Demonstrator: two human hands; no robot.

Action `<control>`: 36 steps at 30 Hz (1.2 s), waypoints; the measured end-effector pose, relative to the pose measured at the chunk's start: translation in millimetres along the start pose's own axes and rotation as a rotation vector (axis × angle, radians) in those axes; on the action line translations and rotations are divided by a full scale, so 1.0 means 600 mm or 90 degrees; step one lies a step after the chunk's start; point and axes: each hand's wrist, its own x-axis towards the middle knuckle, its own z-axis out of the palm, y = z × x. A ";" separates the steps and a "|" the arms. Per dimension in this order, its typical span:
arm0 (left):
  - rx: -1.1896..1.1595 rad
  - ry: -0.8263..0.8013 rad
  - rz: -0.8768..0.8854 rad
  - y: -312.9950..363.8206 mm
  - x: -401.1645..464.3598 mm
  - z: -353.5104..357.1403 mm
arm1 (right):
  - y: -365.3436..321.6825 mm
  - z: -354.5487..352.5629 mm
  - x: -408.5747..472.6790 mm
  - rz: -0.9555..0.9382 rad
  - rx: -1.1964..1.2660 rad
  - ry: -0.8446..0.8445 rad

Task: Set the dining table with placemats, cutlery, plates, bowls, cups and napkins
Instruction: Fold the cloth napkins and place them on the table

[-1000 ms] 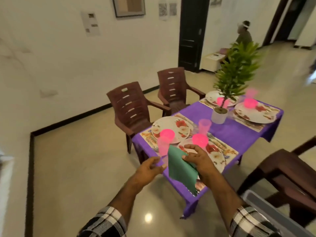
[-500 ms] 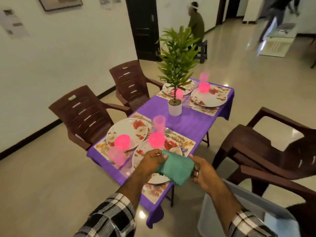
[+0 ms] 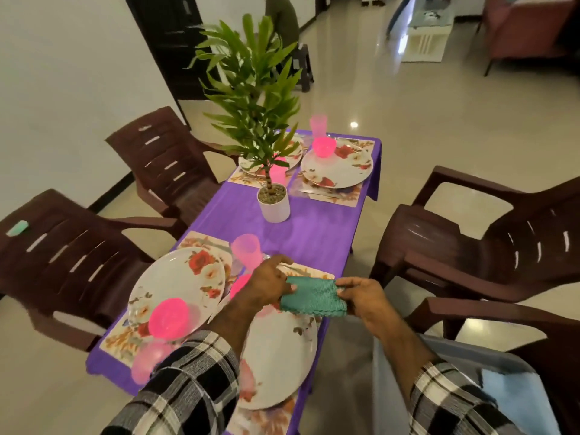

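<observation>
A folded green napkin (image 3: 314, 298) is stretched between my two hands above the near right place setting. My left hand (image 3: 266, 284) pinches its left end and my right hand (image 3: 364, 296) pinches its right end. Below it lies a floral plate (image 3: 282, 359) on a placemat (image 3: 310, 273). The near left setting has a floral plate (image 3: 179, 281), a pink bowl (image 3: 169, 318) and a pink cup (image 3: 147, 361). Another pink cup (image 3: 247, 251) stands by my left hand. Two far settings carry plates (image 3: 337, 167), a pink bowl (image 3: 324, 146) and a pink cup (image 3: 318, 124).
The table has a purple cloth (image 3: 310, 233) and a potted plant (image 3: 273, 202) in its middle. Brown plastic chairs stand at the left (image 3: 62, 255), far left (image 3: 166, 161) and right (image 3: 489, 233). A grey bin (image 3: 470, 372) sits by my right arm. A person sits near the far doorway.
The view has moved closer over the table. My hands have pulled the green napkin out flat between them, lower over the near right plate.
</observation>
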 end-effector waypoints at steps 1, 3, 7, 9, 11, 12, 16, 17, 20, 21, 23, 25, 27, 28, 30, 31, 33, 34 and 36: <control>0.015 0.002 0.022 0.008 0.035 -0.013 | -0.015 0.013 0.024 -0.016 -0.004 0.018; 0.013 0.032 0.085 0.025 0.094 -0.036 | -0.052 0.033 0.059 -0.087 0.014 0.054; 0.126 0.056 0.153 0.031 0.210 -0.066 | -0.087 0.063 0.149 -0.193 -0.049 0.128; 0.271 0.031 0.163 0.020 0.253 -0.064 | -0.078 0.073 0.194 -0.171 -0.095 0.139; 0.357 -0.004 0.153 0.008 0.291 -0.057 | -0.063 0.083 0.236 -0.170 -0.136 0.144; 0.388 -0.017 0.151 0.004 0.305 -0.053 | -0.056 0.086 0.253 -0.175 -0.154 0.150; 0.459 -0.029 0.144 -0.009 0.341 -0.040 | -0.034 0.094 0.298 -0.180 -0.234 0.190; 0.481 -0.030 0.145 -0.010 0.348 -0.037 | -0.031 0.097 0.302 -0.186 -0.258 0.200; 0.543 -0.033 0.120 -0.014 0.368 -0.021 | -0.024 0.101 0.312 -0.223 -0.329 0.220; 0.569 -0.034 0.116 -0.015 0.375 -0.014 | -0.022 0.100 0.314 -0.230 -0.362 0.226; 0.629 -0.039 0.121 -0.015 0.380 -0.003 | -0.025 0.102 0.313 -0.236 -0.408 0.231; 0.681 -0.045 0.137 -0.017 0.382 0.006 | -0.022 0.102 0.315 -0.241 -0.446 0.231; 0.717 -0.047 0.143 -0.021 0.382 0.009 | -0.014 0.102 0.315 -0.242 -0.497 0.221; 0.725 -0.046 0.139 -0.024 0.382 0.009 | -0.010 0.103 0.315 -0.239 -0.520 0.216; 0.727 -0.040 0.130 -0.028 0.383 0.008 | -0.004 0.106 0.315 -0.236 -0.551 0.218; 0.725 -0.037 0.126 -0.029 0.382 0.006 | -0.005 0.106 0.312 -0.234 -0.558 0.222; 0.733 -0.033 0.120 -0.025 0.378 0.005 | -0.010 0.104 0.306 -0.223 -0.560 0.226; 0.744 -0.031 0.120 -0.022 0.372 0.007 | -0.012 0.100 0.300 -0.218 -0.556 0.226; 0.751 -0.025 0.119 -0.015 0.354 0.014 | -0.015 0.088 0.279 -0.208 -0.551 0.228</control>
